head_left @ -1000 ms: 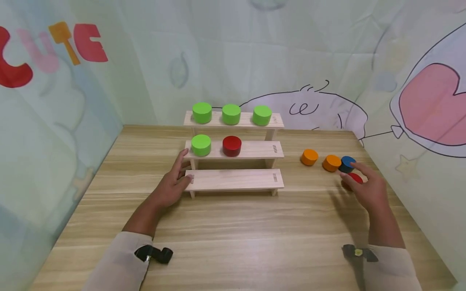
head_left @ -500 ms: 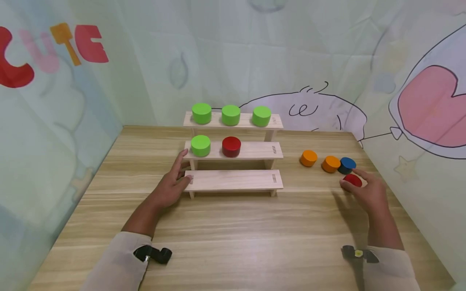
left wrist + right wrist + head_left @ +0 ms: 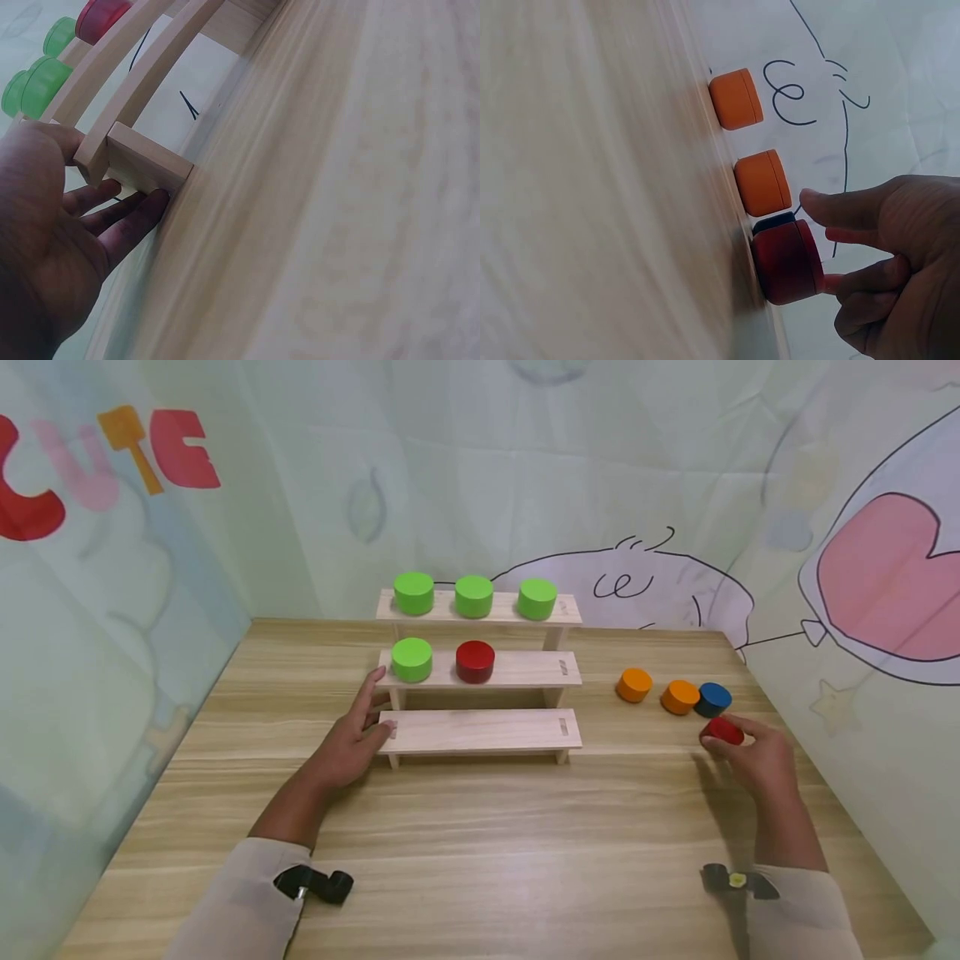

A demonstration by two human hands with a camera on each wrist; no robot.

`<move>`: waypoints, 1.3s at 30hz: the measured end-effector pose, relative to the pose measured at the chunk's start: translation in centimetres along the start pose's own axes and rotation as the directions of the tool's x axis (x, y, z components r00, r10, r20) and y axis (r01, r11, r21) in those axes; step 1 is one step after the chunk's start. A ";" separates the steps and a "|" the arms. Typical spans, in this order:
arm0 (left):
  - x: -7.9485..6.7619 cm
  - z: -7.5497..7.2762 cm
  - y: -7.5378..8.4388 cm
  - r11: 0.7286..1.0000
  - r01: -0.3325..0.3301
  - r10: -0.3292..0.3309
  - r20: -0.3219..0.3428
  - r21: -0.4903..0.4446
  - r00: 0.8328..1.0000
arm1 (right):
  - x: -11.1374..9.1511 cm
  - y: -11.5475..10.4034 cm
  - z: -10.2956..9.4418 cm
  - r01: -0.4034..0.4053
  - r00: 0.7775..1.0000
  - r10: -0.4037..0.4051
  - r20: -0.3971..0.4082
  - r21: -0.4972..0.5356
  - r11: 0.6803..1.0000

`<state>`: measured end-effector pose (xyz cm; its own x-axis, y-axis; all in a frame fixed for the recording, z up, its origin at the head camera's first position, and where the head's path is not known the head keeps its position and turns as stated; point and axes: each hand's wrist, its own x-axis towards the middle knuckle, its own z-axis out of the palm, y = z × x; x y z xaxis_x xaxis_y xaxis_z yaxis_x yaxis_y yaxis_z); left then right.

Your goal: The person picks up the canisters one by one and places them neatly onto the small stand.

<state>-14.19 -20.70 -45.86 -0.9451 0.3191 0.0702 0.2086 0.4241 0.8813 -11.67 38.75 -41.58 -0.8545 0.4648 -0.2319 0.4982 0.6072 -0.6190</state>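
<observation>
In the head view, my left hand (image 3: 354, 743) holds the left end of a three-step wooden stand (image 3: 480, 731), thumb on the lowest step. Its other fingers touch the stand's leg (image 3: 146, 161) in the left wrist view. At the right, my right hand (image 3: 761, 760) pinches a red cylinder block (image 3: 723, 731) between thumb and fingers, low over the table; whether it touches the wood I cannot tell. Just behind it are a blue block (image 3: 713, 699) and two orange blocks, one beside the blue (image 3: 680, 697) and one farther left (image 3: 634, 685). The blue one is mostly hidden in the right wrist view.
Three green blocks (image 3: 474, 596) stand along the top step. A green block (image 3: 412, 659) and another red block (image 3: 475, 661) sit on the middle step. Printed cloth walls (image 3: 300, 527) edge the wooden table (image 3: 480, 860) at the back and sides.
My right thumb and fingers have moved down from above the blue and red blocks and closed round the red one. The left hand stays on the stand.
</observation>
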 end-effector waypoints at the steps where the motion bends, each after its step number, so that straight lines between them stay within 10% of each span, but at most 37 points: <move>1: 0.0 0.0 0.0 1.000 -0.001 0.001 0.001 0.000 1.000 | 0.1 0.1 0.0 0.003 1.000 -0.003 0.001 -0.009 1.000; 30: 0.2 -0.1 0.0 1.000 0.002 -0.002 0.003 0.021 1.000 | 0.6 0.2 1.0 -0.033 0.996 0.033 -0.080 -0.004 0.999; 39: 0.3 -0.1 -0.2 1.000 -0.014 0.014 0.003 0.016 1.000 | 0.1 0.1 1.2 0.079 0.975 -0.062 -0.215 0.071 0.994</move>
<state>-14.53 -20.78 -45.99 -0.9413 0.3277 0.0805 0.2255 0.4334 0.8725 -11.91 38.07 -42.56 -0.8320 0.5542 -0.0260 0.4177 0.5949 -0.6867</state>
